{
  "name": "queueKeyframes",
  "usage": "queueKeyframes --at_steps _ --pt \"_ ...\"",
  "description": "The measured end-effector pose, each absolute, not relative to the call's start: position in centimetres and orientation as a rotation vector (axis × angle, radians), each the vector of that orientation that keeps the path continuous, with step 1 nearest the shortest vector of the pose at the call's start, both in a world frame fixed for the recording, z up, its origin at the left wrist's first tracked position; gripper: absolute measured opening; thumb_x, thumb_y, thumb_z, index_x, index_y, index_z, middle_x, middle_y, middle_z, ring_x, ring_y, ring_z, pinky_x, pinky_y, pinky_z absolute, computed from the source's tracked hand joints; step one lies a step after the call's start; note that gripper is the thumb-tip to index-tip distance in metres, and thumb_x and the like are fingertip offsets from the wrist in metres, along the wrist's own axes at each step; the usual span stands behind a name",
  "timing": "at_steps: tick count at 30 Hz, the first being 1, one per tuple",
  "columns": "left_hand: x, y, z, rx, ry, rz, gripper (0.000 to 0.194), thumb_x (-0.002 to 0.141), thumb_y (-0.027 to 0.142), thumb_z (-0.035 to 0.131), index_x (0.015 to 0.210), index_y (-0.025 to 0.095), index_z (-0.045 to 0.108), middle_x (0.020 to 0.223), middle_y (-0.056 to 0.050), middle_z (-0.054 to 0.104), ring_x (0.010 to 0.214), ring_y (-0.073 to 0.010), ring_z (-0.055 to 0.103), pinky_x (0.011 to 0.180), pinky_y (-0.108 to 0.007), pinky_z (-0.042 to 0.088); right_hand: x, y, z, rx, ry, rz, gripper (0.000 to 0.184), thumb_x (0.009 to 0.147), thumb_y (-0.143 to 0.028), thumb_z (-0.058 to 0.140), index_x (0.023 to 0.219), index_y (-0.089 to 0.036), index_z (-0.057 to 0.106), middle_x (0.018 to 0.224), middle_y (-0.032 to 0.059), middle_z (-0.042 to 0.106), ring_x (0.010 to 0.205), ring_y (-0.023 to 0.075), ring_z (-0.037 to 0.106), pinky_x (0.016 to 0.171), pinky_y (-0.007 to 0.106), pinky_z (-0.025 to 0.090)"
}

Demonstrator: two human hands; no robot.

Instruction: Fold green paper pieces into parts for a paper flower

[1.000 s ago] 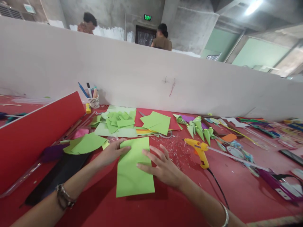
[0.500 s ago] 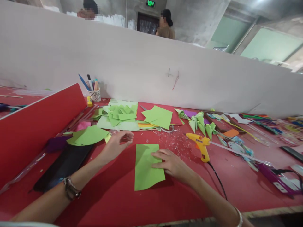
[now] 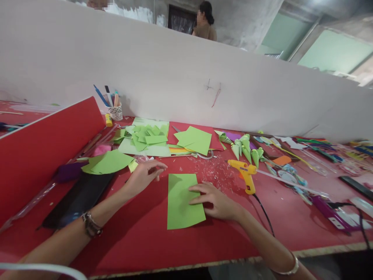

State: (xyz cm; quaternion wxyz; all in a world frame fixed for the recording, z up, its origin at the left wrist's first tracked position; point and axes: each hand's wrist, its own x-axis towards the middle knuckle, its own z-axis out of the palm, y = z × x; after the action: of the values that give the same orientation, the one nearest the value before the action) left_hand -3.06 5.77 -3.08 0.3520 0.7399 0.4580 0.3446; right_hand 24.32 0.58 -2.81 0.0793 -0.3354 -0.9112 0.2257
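Right grip (image 3: 216, 200) spread, resting on green sheet (image 3: 181, 202). Left grip (image 3: 142, 177) loosely parted, near sheet. Yellow glue gun (image 3: 247, 177) beyond right grip, green paper pieces (image 3: 155, 139) beyond left.

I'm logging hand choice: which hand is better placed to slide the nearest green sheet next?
Probably the right hand: its fingers lie on the green sheet, while the left hand is apart from it.

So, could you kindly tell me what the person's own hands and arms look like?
Both hands, left and right, are gloveless, and no sleeves show on the forearms. Dark, multi-strand bracelets circle the left wrist; a shiny, silvery bangle sits on the right forearm.
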Motion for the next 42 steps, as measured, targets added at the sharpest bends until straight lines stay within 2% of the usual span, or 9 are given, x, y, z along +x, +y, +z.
queueKeyframes --at_steps 4,10,16,23,28,32,34,37,42 --pt "-3.6 6.3 -3.2 2.179 1.335 0.953 0.027 0.084 0.018 0.032 0.096 0.018 0.057 0.090 -0.004 0.057 0.081 -0.0150 0.053 0.076 -0.030 0.043 24.2 0.5 -2.6 -1.029 -2.710 0.726 0.039 0.073 -0.012 0.049 0.106 -0.030 0.060 0.126 0.0013 0.046 0.114 0.0185 0.042 0.099 0.042 0.025" --pt "-3.4 5.5 -3.6 2.387 1.248 0.829 0.037 0.082 0.009 0.029 0.114 0.020 0.046 0.113 -0.006 0.044 0.112 -0.0165 0.037 0.096 -0.033 0.031 24.1 -0.1 -1.6 -1.178 -2.720 0.826 0.041 0.070 -0.013 0.051 0.101 -0.037 0.060 0.132 -0.0025 0.039 0.118 0.0224 0.038 0.098 0.058 -0.004" --pt "-1.9 3.0 -3.9 2.545 1.073 0.390 0.040 0.085 0.035 0.041 0.124 0.025 0.038 0.125 -0.003 0.045 0.114 -0.0211 0.037 0.095 -0.036 0.031 24.1 -0.1 -0.6 -1.153 -2.751 0.872 0.024 0.083 -0.024 0.045 0.095 -0.033 0.064 0.130 -0.0014 0.043 0.117 0.0202 0.040 0.102 0.053 0.003" --pt "-1.9 2.4 -4.4 2.593 1.082 0.216 0.053 0.080 0.045 0.046 0.128 0.029 0.031 0.134 0.000 0.037 0.119 -0.0231 0.033 0.095 -0.039 0.029 22.3 0.9 -1.1 -1.145 -2.718 0.786 0.033 0.089 -0.030 0.035 0.075 -0.021 0.063 0.109 0.0024 0.055 0.106 0.0169 0.046 0.102 0.051 0.003" --pt "-2.0 2.4 -4.3 2.611 1.086 0.191 0.056 0.081 0.051 0.041 0.131 0.029 0.027 0.136 0.000 0.035 0.121 -0.0221 0.031 0.097 -0.038 0.027 23.0 1.5 -1.0 -1.023 -2.749 0.969 0.028 0.088 -0.028 0.036 0.109 -0.024 0.055 0.127 0.0039 0.044 0.119 0.0164 0.036 0.100 0.037 0.024" --pt "-1.9 2.3 -4.6 2.666 1.068 0.142 0.072 0.076 0.062 0.038 0.135 0.025 0.019 0.141 -0.003 0.026 0.128 -0.0229 0.020 0.104 -0.040 0.014 24.1 0.5 -1.2 -1.124 -2.862 1.030 0.077 0.069 -0.048 0.059 0.134 -0.030 0.023 0.144 0.0036 0.011 0.131 0.0267 0.009 0.104 0.046 0.012" --pt "-1.9 2.3 -4.7 2.682 1.043 0.095 0.078 0.074 0.065 0.037 0.136 0.023 0.015 0.143 -0.003 0.020 0.130 -0.0223 0.015 0.105 -0.039 0.009 24.1 -0.3 -1.4 -1.177 -2.889 1.002 0.086 0.064 -0.053 0.062 0.135 -0.031 0.018 0.145 0.0040 0.002 0.131 0.0291 0.004 0.103 0.050 0.007" --pt "-1.9 2.2 -4.7 2.696 1.024 0.055 0.080 0.074 0.066 0.036 0.137 0.023 0.012 0.144 -0.002 0.015 0.131 -0.0210 0.011 0.106 -0.039 0.006 23.7 -1.0 -1.7 -1.238 -2.871 0.908 0.079 0.066 -0.057 0.057 0.134 -0.034 0.022 0.145 0.0042 0.005 0.131 0.0291 0.009 0.102 0.053 0.003" --pt "-2.1 2.0 -4.7 2.696 1.009 0.043 0.080 0.074 0.067 0.034 0.137 0.026 0.009 0.145 -0.001 0.011 0.132 -0.0210 0.010 0.106 -0.039 0.005 23.6 -1.6 -2.3 -1.273 -2.774 0.738 0.058 0.075 -0.051 0.052 0.128 -0.035 0.034 0.141 0.0035 0.025 0.126 0.0253 0.026 0.101 0.054 0.005"
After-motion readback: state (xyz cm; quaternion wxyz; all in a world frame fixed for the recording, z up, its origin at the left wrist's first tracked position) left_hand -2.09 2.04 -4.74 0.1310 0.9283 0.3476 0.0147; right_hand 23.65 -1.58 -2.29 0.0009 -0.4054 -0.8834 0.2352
